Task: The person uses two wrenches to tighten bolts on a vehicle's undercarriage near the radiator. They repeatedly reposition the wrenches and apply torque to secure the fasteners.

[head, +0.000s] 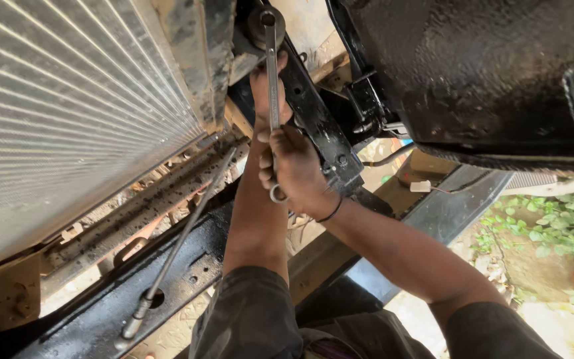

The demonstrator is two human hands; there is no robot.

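I am looking up at the underside of a vehicle. A long steel combination wrench (273, 80) points upward, its ring end seated on a round fastener (265, 20) on a black bracket (313, 113). My right hand (297, 169) is wrapped around the wrench's lower shaft, with the open end sticking out below the fist. Higher up, my left hand (267, 90) grips the middle of the shaft, just under the fastener. Both forearms reach up from dark sleeves.
A finned radiator (68, 100) fills the left. A thin metal rod (181, 242) runs diagonally over a black crossmember (101, 312). A black oily engine sump (486, 73) hangs at the upper right. Green plants (559, 226) show on the ground at right.
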